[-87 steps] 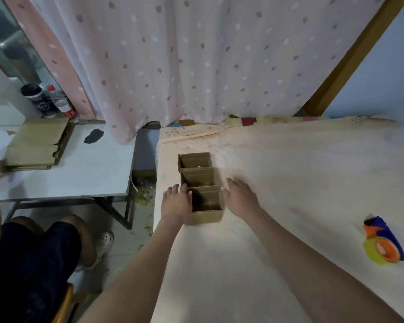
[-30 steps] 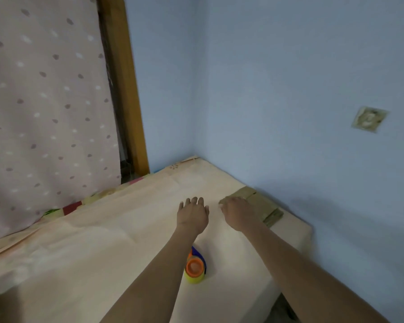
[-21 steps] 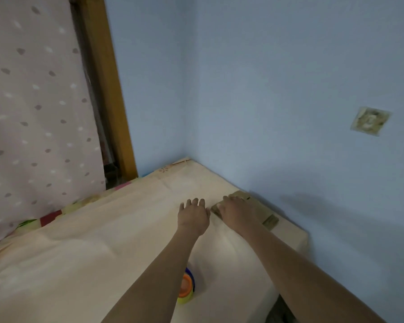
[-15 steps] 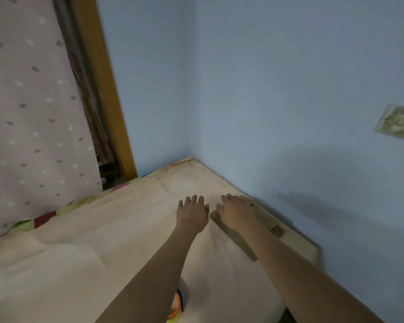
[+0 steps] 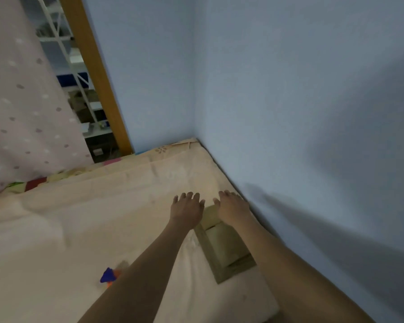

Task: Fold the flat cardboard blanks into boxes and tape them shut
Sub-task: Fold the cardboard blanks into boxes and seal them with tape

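A stack of flat cardboard blanks (image 5: 224, 248) lies on the cream bed sheet (image 5: 79, 224) close to the blue wall. My left hand (image 5: 187, 209) hovers over the stack's far left corner, fingers spread and straight. My right hand (image 5: 232, 207) is just beyond the stack's far end, fingers straight, near the wall; whether either hand touches the cardboard is unclear. A blue and orange tape dispenser (image 5: 109, 276) lies on the sheet near my left forearm, partly hidden by it.
The blue wall (image 5: 289, 113) runs along the bed's right side and meets a corner at the far end. A wooden door frame (image 5: 96, 73) and a dotted pink curtain (image 5: 21, 113) stand at the far left. The mattress edge (image 5: 266, 308) drops off at lower right.
The view swung from the open boxes at the left of the bed to the right corner. Both hands reached to the flat blanks, which now lie further out from the wall.
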`<move>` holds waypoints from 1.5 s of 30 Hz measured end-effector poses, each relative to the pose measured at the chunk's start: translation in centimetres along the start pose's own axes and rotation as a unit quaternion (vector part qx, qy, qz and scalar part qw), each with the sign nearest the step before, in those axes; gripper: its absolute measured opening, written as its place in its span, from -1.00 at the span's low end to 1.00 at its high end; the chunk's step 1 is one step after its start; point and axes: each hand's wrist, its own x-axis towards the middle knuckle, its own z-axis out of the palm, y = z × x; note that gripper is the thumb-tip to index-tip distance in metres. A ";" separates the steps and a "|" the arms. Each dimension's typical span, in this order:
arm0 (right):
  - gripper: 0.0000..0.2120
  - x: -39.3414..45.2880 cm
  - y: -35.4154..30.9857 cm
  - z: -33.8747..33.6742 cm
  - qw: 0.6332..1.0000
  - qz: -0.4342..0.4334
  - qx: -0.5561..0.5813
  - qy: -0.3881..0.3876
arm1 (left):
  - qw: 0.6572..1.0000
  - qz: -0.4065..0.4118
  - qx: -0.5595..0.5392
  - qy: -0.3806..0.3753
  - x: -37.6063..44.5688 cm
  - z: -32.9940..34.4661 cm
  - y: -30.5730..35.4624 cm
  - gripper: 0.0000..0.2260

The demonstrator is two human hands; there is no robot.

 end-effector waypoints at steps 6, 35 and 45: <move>-0.57 1.7 4.7 2.7 0.999 -0.006 0.031 -0.024 | 0.999 -0.021 0.013 -0.035 2.1 3.5 0.6 -0.60; -0.85 8.9 13.5 11.8 0.936 0.226 0.165 -0.214 | 0.816 -0.344 -0.408 -0.221 5.4 15.7 4.2 -0.69; -0.55 8.3 11.4 8.3 0.934 0.180 0.257 -0.171 | 0.759 -0.383 -0.495 -0.180 3.8 13.3 3.3 -0.82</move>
